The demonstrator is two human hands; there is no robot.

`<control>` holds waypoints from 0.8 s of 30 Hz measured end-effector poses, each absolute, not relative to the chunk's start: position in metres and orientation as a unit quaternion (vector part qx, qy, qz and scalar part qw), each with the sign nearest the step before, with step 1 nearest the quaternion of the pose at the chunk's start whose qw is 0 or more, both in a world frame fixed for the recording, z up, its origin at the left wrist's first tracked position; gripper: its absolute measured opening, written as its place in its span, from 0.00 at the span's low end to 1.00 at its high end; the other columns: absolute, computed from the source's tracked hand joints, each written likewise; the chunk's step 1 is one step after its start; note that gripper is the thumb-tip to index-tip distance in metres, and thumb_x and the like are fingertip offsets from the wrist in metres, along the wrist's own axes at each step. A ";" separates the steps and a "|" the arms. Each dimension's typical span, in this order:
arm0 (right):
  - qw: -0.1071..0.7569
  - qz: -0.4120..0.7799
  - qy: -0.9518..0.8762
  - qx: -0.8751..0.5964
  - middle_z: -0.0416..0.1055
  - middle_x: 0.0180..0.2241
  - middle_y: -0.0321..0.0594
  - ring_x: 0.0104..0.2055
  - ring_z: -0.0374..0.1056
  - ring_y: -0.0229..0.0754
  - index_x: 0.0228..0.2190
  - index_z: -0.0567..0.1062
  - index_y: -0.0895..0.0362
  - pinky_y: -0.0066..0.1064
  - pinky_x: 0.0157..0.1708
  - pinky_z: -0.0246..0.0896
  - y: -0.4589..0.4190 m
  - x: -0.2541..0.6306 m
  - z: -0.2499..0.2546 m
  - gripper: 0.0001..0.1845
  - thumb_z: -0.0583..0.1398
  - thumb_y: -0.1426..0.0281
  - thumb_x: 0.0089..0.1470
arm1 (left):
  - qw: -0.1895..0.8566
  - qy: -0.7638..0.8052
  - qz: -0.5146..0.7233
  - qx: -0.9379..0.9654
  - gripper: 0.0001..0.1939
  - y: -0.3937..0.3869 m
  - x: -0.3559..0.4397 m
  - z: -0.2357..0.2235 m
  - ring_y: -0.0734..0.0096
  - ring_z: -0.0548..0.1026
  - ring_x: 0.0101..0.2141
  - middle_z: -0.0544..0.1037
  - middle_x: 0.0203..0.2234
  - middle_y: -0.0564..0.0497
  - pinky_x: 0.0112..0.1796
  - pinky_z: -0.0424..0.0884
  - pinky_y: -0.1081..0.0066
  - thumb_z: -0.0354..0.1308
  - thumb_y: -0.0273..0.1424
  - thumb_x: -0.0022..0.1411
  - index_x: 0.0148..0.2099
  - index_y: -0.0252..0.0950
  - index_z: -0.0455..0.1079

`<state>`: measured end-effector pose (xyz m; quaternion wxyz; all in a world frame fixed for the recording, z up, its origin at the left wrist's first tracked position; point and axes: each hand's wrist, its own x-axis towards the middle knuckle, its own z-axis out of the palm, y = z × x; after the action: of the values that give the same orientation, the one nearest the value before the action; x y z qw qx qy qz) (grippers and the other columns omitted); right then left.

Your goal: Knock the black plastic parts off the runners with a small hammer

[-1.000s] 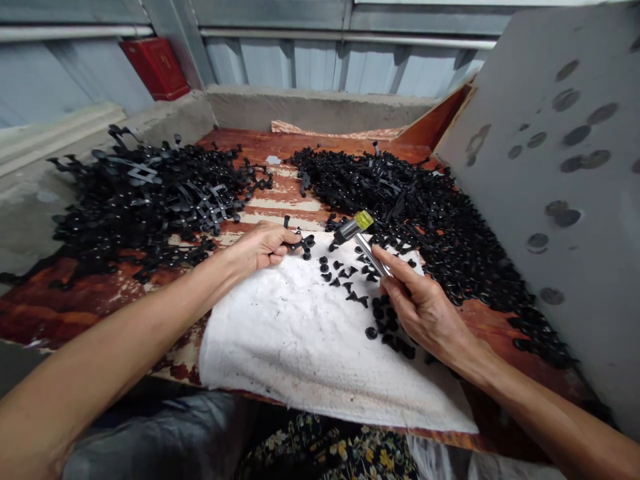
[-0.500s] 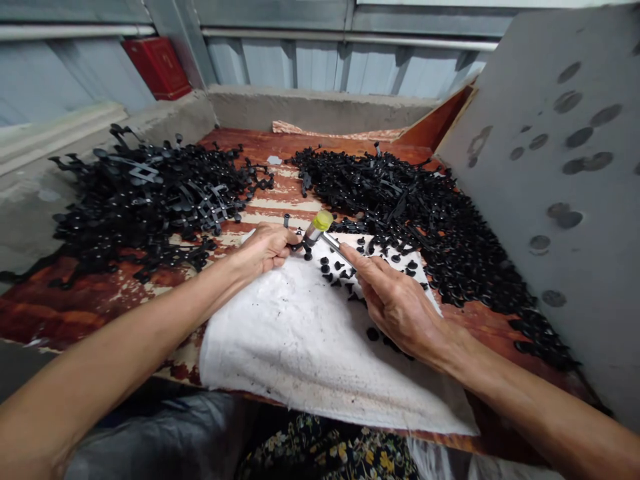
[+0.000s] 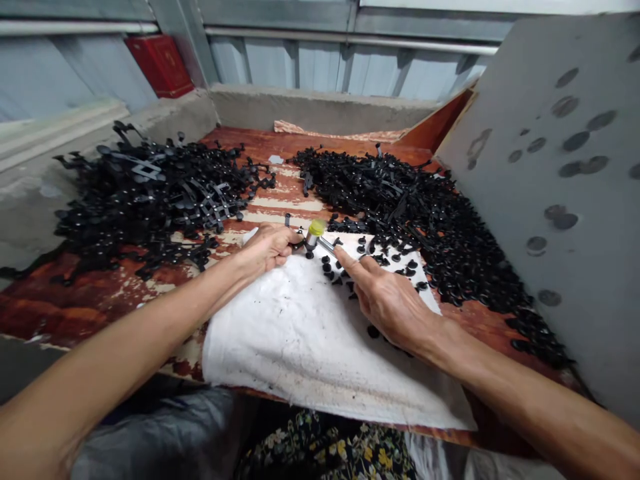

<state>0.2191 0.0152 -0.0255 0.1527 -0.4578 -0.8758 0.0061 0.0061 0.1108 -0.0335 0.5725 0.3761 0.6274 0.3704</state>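
Observation:
My right hand (image 3: 387, 293) is wrapped round the shaft of a small mallet (image 3: 315, 233), index finger stretched along it. The mallet's head has a yellow-green upper face and a metal body; its lower end is down at a black part by my left fingertips. With thumb and finger pinched, my left hand (image 3: 273, 247) holds a small black plastic part (image 3: 299, 244), mostly hidden by the fingers. Both hands are over a white cloth (image 3: 280, 333). Several loose black pegs with round heads (image 3: 327, 268) are scattered on the cloth beside the right hand.
A heap of jointed black lattice pieces (image 3: 150, 193) covers the table's left side. Another large pile of black parts (image 3: 400, 193) spreads along the right, against a grey spotted panel (image 3: 560, 200). The worn red-brown tabletop (image 3: 90, 300) meets a low concrete ledge (image 3: 320, 110) behind.
The mallet head has dropped slightly and become more upright, its lower end nearer the part at my left fingertips. My left hand has stayed nearly in place.

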 end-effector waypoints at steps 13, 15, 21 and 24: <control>0.129 0.002 -0.862 -0.491 0.70 0.35 0.46 0.22 0.60 0.38 0.66 0.56 0.62 0.30 0.22 0.61 0.012 0.217 -0.024 0.36 0.47 0.81 0.56 | 0.576 0.628 0.370 0.370 0.12 0.103 0.012 -0.024 0.86 0.54 0.10 0.64 0.10 0.57 0.11 0.44 0.82 0.57 0.15 0.50 0.21 0.32 0.62; 0.086 0.004 -0.866 -0.492 0.70 0.34 0.44 0.19 0.56 0.36 0.65 0.58 0.60 0.30 0.20 0.58 0.011 0.215 -0.023 0.37 0.48 0.82 0.55 | 0.576 0.629 0.369 0.369 0.12 0.104 0.012 -0.026 0.86 0.54 0.10 0.62 0.10 0.59 0.11 0.43 0.82 0.57 0.15 0.49 0.22 0.32 0.62; 0.083 0.018 -0.865 -0.495 0.73 0.35 0.47 0.20 0.61 0.38 0.66 0.58 0.61 0.31 0.22 0.62 0.016 0.213 -0.020 0.37 0.48 0.81 0.55 | 0.592 0.617 0.365 0.367 0.08 0.109 0.009 -0.026 0.86 0.55 0.09 0.67 0.14 0.56 0.10 0.42 0.83 0.57 0.18 0.52 0.25 0.32 0.64; 0.177 0.047 -0.864 -0.469 0.76 0.39 0.49 0.26 0.68 0.41 0.63 0.62 0.60 0.32 0.27 0.67 0.017 0.220 -0.015 0.33 0.48 0.79 0.57 | 0.605 0.605 0.365 0.366 0.07 0.105 0.005 -0.017 0.86 0.54 0.09 0.67 0.16 0.56 0.09 0.42 0.83 0.55 0.22 0.56 0.25 0.33 0.63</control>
<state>0.2197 0.0173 -0.0148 0.1769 -0.4694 -0.8638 0.0472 0.0053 0.1054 -0.0173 0.6054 0.3659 0.6050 0.3654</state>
